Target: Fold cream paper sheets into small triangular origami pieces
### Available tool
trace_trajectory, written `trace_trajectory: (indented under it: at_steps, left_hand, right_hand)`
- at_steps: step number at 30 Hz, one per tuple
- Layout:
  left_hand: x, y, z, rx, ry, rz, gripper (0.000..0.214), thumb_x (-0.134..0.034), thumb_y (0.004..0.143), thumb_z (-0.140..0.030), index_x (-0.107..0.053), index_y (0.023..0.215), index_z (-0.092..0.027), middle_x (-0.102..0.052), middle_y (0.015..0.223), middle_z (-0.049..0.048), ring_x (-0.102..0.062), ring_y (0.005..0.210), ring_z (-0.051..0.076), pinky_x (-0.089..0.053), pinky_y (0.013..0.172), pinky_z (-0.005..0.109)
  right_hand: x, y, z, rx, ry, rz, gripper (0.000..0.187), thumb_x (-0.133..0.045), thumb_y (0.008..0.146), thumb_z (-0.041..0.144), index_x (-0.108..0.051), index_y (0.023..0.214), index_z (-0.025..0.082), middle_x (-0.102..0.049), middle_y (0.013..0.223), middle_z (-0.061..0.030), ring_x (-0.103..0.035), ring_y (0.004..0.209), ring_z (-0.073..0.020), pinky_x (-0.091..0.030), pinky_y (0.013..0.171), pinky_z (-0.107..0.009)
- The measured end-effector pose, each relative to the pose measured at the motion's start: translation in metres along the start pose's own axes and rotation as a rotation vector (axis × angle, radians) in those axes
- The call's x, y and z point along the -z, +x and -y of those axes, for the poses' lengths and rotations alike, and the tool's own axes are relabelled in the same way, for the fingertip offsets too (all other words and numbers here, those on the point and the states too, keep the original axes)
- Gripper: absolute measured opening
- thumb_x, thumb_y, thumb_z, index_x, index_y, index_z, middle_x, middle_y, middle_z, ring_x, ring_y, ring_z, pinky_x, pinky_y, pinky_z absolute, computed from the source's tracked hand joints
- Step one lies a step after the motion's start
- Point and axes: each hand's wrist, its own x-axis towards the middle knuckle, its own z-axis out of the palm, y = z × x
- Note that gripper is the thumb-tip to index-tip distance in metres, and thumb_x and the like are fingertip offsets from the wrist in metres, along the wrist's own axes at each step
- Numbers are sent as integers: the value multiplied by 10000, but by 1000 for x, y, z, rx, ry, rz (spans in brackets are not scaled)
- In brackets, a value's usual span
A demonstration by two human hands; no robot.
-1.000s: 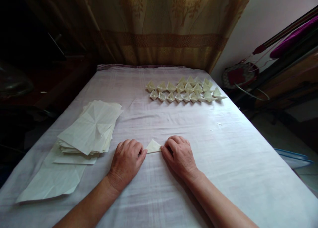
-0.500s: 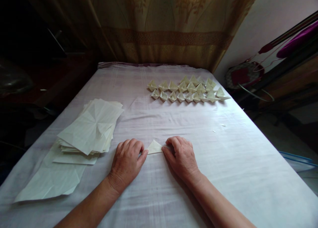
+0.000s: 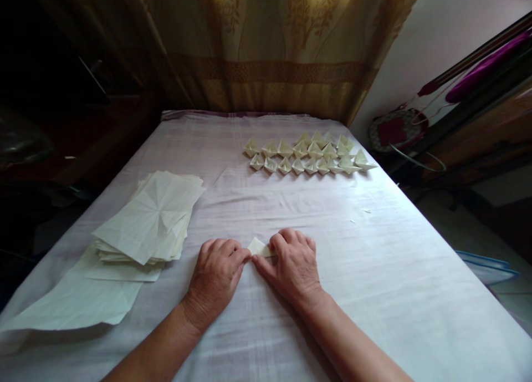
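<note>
A small folded piece of white paper [image 3: 257, 246] lies on the cloth between my two hands, its pointed top facing away from me. My left hand [image 3: 219, 266] pinches its left corner between thumb and fingers. My right hand [image 3: 293, 260] holds the right side, with the thumb laid along the lower edge and reaching almost to the left thumb. Both hands rest low on the bed and partly cover the paper's corners. Left of my left hand is a stack of creased paper sheets [image 3: 153, 215].
Several folded paper boats [image 3: 307, 154] stand in rows at the back right. A larger sheet [image 3: 78, 299] sticks out under the stack at the left. Paper scraps [image 3: 366, 211] lie on the white checked cloth [image 3: 399, 293]. A curtain [image 3: 266, 49] hangs behind.
My right thumb has slid left along the paper's lower edge, toward my left thumb. My right hand now covers more of the paper. The camera view has shifted slightly.
</note>
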Motion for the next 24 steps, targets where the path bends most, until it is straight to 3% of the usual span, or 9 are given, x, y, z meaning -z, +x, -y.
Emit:
trace_trajectory:
  at_steps: [7,12,15,19,24]
  left_hand:
    - [-1,-1,2,-8,8,17,143,-588,896,-115,-645,911,-245,-650,887,3,-540,866,206,-355,846,371]
    - [-2,-3,8,-122,53,28,360,-603,907,-132,-652,1161,-383,-611,923,-15,-511,875,187,-345,861,355]
    - [1,-5,11,-180,98,102,421,-611,919,-170,-610,1237,-445,-592,950,-19,-513,907,185,-326,918,379]
    - [10,-9,14,-188,155,177,444,-580,931,-146,-583,1292,-403,-607,1043,-3,-528,968,189,-300,985,411]
    - [22,-21,22,-172,230,178,461,-542,934,-110,-586,1290,-400,-621,1122,7,-544,1007,186,-310,991,403]
  right_hand:
    - [1,-3,-12,-35,113,27,126,-684,816,313,-604,785,221,-604,878,-21,-548,865,-211,-316,799,-355]
    - [2,-6,-28,-42,175,17,68,-657,849,264,-640,796,224,-637,912,-20,-569,903,-203,-321,824,-344]
    - [2,-6,-30,-63,192,14,71,-664,844,260,-649,786,222,-647,917,-23,-574,912,-203,-315,826,-342]
    - [2,-5,-29,-76,198,22,73,-677,834,256,-654,776,219,-649,916,-20,-578,912,-202,-310,828,-342]
    - [0,-6,-30,-62,188,-1,80,-680,832,262,-658,769,220,-653,917,-22,-578,905,-202,-312,814,-336]
